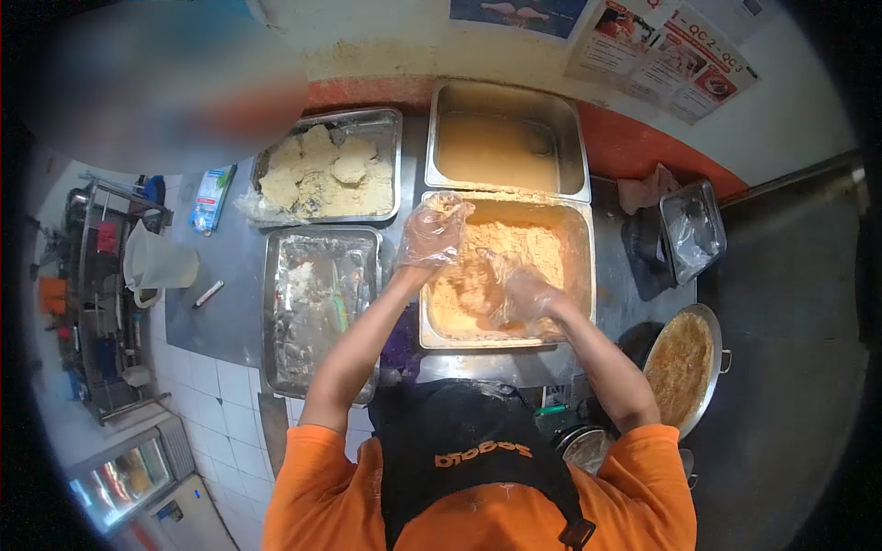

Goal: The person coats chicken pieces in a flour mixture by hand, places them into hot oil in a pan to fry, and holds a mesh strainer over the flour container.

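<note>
A deep metal pan (590,275) holds orange-tinted, crumbly flour (528,241). My left hand (434,235), in a clear plastic glove, is over the pan's upper left corner. Its fingers are curled and caked with flour; what they hold, if anything, cannot be made out. My right hand (530,296), gloved the same way, reaches into the pan. Flour covers its fingers, and motion smears the area beside them, so their pose is unclear. Directly behind stands a second metal pan (582,147) with cloudy orange-brown liquid (496,151).
Left are a tray (397,174) of pale, clumped flour and a flour-dusted tray (377,275). A white pitcher (165,259), a marker (209,293) and a blue packet (212,198) lie farther left. Black plastic containers (694,234) and a wide pan (717,358) of brown contents are right.
</note>
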A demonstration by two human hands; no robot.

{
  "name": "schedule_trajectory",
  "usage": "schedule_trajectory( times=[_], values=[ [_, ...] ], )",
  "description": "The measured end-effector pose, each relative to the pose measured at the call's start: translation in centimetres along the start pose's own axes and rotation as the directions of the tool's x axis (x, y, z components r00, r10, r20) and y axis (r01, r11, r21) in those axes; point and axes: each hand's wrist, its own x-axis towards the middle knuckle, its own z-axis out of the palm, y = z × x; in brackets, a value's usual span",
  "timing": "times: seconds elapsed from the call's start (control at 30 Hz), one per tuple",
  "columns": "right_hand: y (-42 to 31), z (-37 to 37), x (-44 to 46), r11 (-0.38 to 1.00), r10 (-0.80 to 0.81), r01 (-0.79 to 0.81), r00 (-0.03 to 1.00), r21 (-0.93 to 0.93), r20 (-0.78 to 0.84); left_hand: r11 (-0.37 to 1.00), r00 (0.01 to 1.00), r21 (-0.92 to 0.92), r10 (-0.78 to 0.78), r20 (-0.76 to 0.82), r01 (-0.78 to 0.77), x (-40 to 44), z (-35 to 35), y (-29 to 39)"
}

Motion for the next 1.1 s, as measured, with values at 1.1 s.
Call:
schedule_trajectory(
  times=[1.1],
  values=[
    [1.6,-1.7,2.8,0.979,0.085,-0.117,0.979,0.168,0.186,0.997,1.0,0.072,-0.001,-0.031,0.003,-0.4,-0.6,1.4]
  ],
)
